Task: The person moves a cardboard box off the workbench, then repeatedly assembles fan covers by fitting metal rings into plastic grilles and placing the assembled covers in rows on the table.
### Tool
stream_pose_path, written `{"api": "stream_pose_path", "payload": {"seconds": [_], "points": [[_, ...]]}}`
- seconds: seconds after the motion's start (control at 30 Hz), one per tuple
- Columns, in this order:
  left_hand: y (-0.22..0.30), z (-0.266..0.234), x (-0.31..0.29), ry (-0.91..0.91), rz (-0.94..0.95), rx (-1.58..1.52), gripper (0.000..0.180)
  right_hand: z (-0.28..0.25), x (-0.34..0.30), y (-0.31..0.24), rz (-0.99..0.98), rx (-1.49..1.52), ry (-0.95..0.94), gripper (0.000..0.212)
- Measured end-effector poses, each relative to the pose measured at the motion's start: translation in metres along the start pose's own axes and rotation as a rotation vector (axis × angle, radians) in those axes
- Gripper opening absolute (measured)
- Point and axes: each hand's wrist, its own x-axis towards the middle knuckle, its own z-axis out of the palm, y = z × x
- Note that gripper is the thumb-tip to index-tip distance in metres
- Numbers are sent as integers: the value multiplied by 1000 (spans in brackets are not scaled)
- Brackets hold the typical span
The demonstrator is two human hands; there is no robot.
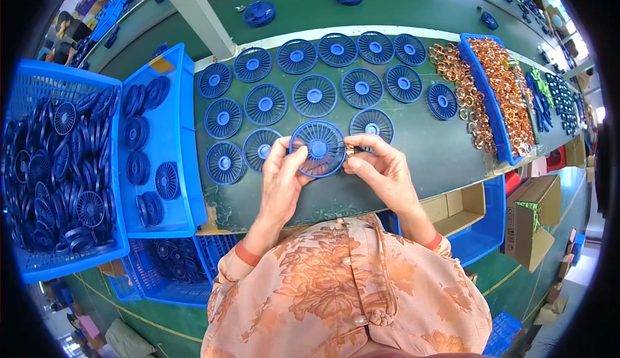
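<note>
My left hand (284, 172) grips a round blue plastic fan grille (317, 149) by its left rim, its spokes facing up. At the grille's right rim, my right hand (381, 169) pinches a small copper-coloured metal clip (349, 151) between thumb and fingers. The clip is close against the rim; whether it is seated there I cannot tell. Several more blue grilles (314, 95) lie in rows on the dark green worktable (426, 157), just beyond my hands. One grille (372, 125) lies right behind my right hand.
Copper-coloured rings (475, 109) are heaped beside a blue tray (502, 139) of more rings at the right. Blue crates (123, 164) with grilles stand at the left. Beyond the table, a green conveyor (297, 9) carries blue parts. An open cardboard box (546, 203) stands at the lower right.
</note>
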Motion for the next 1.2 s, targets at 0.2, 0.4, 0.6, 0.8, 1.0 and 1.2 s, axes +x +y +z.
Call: {"api": "stream_pose_path", "payload": {"seconds": [0.2, 0.4, 0.6, 0.8, 1.0, 1.2], "points": [[-1, -4, 3, -33, 5, -53, 17, 20, 11, -2, -164, -247, 18, 34], [-1, -6, 0, -8, 22, 86, 20, 36, 25, -6, -607, -827, 2, 32], [-15, -9, -4, -2, 48, 189, 22, 32, 16, 1, -585, -965, 43, 28], [-15, -17, -4, -43, 41, 241, 24, 24, 18, 1, -572, -965, -27, 27], [-9, -14, -4, -72, -15, 266, 25, 17, 18, -3, -661, -961, -71, 29], [-13, -8, -2, -72, -6, 244, 26, 14, 13, -1, -607, -914, 4, 29]]}}
